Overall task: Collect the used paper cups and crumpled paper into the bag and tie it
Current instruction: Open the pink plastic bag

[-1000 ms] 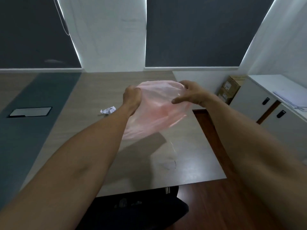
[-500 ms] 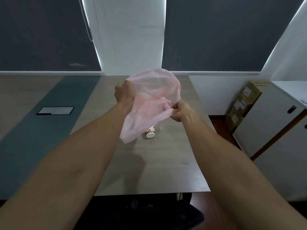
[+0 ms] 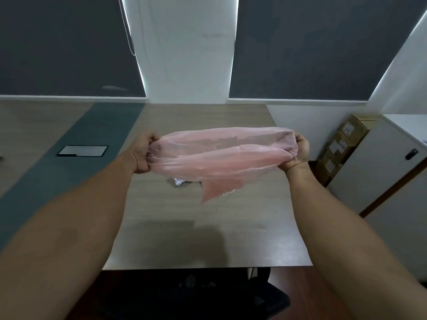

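While both arms reach out over the table [image 3: 208, 239], the pink plastic bag [image 3: 221, 158] hangs stretched wide between the two hands, held up above the tabletop. The left hand [image 3: 142, 154] grips the bag's left end, its fingers curled tight around the gathered plastic with the thumb side uppermost. The right hand [image 3: 298, 155] grips the right end in the same way, fingers folded over the bunched rim. Between the hands the bag's mouth is pulled into a long flat slot, its far edge and near edge running side by side from left to right. A loose corner of the bag droops down below the middle, toward the right, and ends in a point above the table.

A piece of crumpled paper [image 3: 179, 181] lies on the table just under the bag's near edge, a little left of the drooping corner; the bag hides part of it. No cup can be made out.

Far to the left, a flat rectangular plate [image 3: 83, 150] is set into a grey strip [image 3: 76, 144] of the table. On the right stand stacked cardboard boxes [image 3: 342, 146] beside a white cabinet [image 3: 383, 172]. Dark window blinds [image 3: 312, 42] fill the far wall, and a dark chair [image 3: 196, 294] sits at the near edge of the table.
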